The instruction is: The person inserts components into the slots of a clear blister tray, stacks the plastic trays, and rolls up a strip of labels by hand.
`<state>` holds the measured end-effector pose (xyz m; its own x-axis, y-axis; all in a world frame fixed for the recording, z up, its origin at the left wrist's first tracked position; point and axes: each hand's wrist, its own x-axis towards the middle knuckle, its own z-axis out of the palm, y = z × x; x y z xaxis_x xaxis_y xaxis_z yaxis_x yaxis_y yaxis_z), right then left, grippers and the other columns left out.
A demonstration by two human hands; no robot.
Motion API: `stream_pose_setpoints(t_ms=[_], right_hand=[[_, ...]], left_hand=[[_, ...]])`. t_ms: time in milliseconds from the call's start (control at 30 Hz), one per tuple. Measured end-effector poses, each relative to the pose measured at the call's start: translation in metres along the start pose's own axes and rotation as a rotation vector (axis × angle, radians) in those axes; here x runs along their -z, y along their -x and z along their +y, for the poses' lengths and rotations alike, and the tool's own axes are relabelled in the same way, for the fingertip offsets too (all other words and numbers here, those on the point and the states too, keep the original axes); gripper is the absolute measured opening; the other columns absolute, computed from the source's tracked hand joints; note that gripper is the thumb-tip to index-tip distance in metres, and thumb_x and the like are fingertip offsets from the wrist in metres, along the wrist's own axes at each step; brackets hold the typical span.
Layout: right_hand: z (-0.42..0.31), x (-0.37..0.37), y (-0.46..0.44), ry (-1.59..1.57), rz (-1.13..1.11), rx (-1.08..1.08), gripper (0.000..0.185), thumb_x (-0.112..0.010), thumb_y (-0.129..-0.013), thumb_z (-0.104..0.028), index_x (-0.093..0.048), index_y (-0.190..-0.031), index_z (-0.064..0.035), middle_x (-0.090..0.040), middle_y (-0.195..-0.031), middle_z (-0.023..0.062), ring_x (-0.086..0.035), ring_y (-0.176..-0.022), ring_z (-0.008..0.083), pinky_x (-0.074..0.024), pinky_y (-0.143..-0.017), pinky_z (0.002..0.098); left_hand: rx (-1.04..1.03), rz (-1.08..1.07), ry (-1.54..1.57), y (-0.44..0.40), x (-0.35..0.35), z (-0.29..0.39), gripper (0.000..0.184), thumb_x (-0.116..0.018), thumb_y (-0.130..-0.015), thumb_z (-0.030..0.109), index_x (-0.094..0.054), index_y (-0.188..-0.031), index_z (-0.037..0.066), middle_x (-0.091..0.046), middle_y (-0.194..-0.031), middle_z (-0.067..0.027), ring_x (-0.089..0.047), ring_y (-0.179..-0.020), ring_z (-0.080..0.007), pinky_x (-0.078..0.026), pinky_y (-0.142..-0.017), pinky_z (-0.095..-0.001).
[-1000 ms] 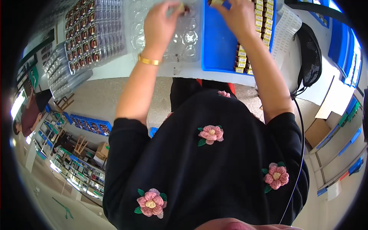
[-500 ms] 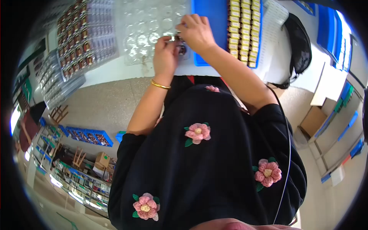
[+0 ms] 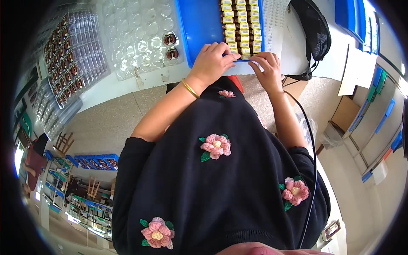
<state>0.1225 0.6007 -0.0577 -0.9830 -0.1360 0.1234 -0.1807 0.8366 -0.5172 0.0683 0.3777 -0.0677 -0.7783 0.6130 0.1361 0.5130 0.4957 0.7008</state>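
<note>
My left hand point(image 3: 213, 63), with a gold bangle at the wrist, is at the near end of the blue tray point(image 3: 191, 29). Its fingers are bent together onto a yellow-labelled component point(image 3: 233, 46) in the closest row, and the fingertips partly hide it. Beside it my right hand point(image 3: 268, 72) has thumb and forefinger apart, the forefinger touching the near end of the rows. Long rows of yellow-labelled components point(image 3: 242, 26) fill the tray's right part. Left of the tray, a clear blister tray point(image 3: 136, 46) holds two copper-wound ring coils point(image 3: 170, 39) in its right-hand pockets.
Filled clear trays of copper coils point(image 3: 63, 59) stand at the left of the white table point(image 3: 95, 91). Right of the blue tray are a printed sheet point(image 3: 273, 29) and a black mesh bag point(image 3: 314, 34). A black cable point(image 3: 312, 140) runs down my right side.
Both hands have moved right, from the blister tray to the near end of the yellow-labelled rows. Two coils now show uncovered in the blister tray. The view has shifted right.
</note>
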Motion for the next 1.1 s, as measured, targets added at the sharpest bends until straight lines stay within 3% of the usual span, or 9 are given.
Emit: stream_pose_setpoints(t_ms=[133,333,533,767,933,967,1000,1067,1100], right_hand=[[0.0,-0.002,0.002,0.028,-0.031,-0.016,0.019,-0.077,-0.075,-0.015,-0.072,-0.093,-0.0126,-0.062,-0.094,0.0017,-0.058,-0.091,0.0224,-0.0454,-0.081,0.0362],[-0.011,-0.003,-0.006,0.087,-0.05,0.012,0.016,-0.072,-0.079,-0.012,-0.067,-0.095,-0.0122,-0.061,-0.097,0.0023,-0.057,-0.091,0.0251,-0.0435,-0.084,0.0363],[-0.017,-0.005,-0.004,-0.076,0.078,0.022,0.017,-0.067,-0.082,-0.006,-0.059,-0.097,-0.0077,-0.062,-0.106,0.0049,-0.058,-0.096,0.0274,-0.0442,-0.085,0.0396],[-0.044,-0.01,-0.005,-0.41,0.192,-0.25,0.013,-0.059,-0.087,0.007,-0.056,-0.097,-0.0007,-0.064,-0.102,0.0154,-0.063,-0.091,0.0293,-0.0504,-0.078,0.0333],[-0.064,-0.042,-0.075,-0.595,0.398,-0.245,0.01,-0.062,-0.089,0.002,-0.061,-0.098,-0.0027,-0.066,-0.096,0.0092,-0.062,-0.083,0.0211,-0.0494,-0.076,0.0298],[-0.077,-0.04,-0.096,-0.5,0.329,-0.249,0.01,-0.063,-0.089,-0.001,-0.062,-0.098,-0.0037,-0.065,-0.093,0.0085,-0.062,-0.082,0.0211,-0.0494,-0.075,0.03],[-0.091,-0.045,-0.118,-0.59,0.245,-0.359,0.009,-0.064,-0.089,-0.004,-0.063,-0.098,-0.0051,-0.064,-0.091,0.0093,-0.063,-0.082,0.0241,-0.0497,-0.074,0.0318],[-0.091,-0.075,-0.158,-0.453,0.273,-0.062,0.012,-0.067,-0.086,-0.008,-0.065,-0.097,-0.0067,-0.065,-0.092,0.0114,-0.063,-0.086,0.0322,-0.0506,-0.075,0.0376],[-0.095,-0.095,-0.173,-0.463,0.27,-0.057,0.011,-0.066,-0.088,-0.011,-0.066,-0.097,-0.0049,-0.066,-0.092,0.011,-0.064,-0.08,0.0287,-0.052,-0.072,0.0344]], left_hand=[[-0.003,-0.009,-0.04,0.0,-0.006,-0.003,0.025,-0.074,-0.078,0.016,-0.073,-0.102,0.021,-0.056,-0.087,0.0011,-0.059,-0.084,-0.0187,-0.049,-0.074,-0.0337],[-0.046,0.089,-0.147,0.008,-0.009,-0.003,0.022,-0.074,-0.079,0.017,-0.066,-0.099,0.014,-0.059,-0.091,0.0002,-0.061,-0.08,-0.0202,-0.051,-0.071,-0.0341],[0.064,0.127,-0.102,0.015,-0.012,-0.002,0.023,-0.073,-0.081,0.017,-0.062,-0.099,0.008,-0.064,-0.096,-0.0034,-0.066,-0.082,-0.0239,-0.054,-0.069,-0.0337],[0.017,0.175,-0.012,0.019,-0.003,-0.008,0.024,-0.071,-0.083,0.017,-0.062,-0.104,0.008,-0.064,-0.096,-0.0066,-0.067,-0.082,-0.025,-0.056,-0.069,-0.0342],[0.103,0.289,-0.004,0.018,0.052,-0.041,0.021,-0.066,-0.086,0.014,-0.059,-0.105,0.009,-0.064,-0.1,-0.0073,-0.063,-0.091,-0.0275,-0.055,-0.075,-0.0374],[0.172,0.285,-0.005,0.014,0.07,-0.052,0.02,-0.064,-0.089,0.013,-0.057,-0.107,0.009,-0.063,-0.101,-0.0084,-0.062,-0.089,-0.0302,-0.053,-0.076,-0.0402],[0.38,0.307,-0.086,0.014,0.082,-0.062,0.019,-0.061,-0.091,0.013,-0.057,-0.109,0.009,-0.063,-0.099,-0.01,-0.062,-0.088,-0.0315,-0.053,-0.076,-0.0415],[0.293,0.358,-0.271,0.012,0.094,-0.103,0.016,-0.06,-0.092,0.014,-0.058,-0.108,0.009,-0.063,-0.097,-0.0109,-0.063,-0.087,-0.033,-0.054,-0.072,-0.0416],[0.295,0.334,-0.298,0.011,0.101,-0.115,0.017,-0.06,-0.092,0.014,-0.058,-0.108,0.008,-0.063,-0.098,-0.0111,-0.063,-0.086,-0.0333,-0.054,-0.071,-0.0415]])
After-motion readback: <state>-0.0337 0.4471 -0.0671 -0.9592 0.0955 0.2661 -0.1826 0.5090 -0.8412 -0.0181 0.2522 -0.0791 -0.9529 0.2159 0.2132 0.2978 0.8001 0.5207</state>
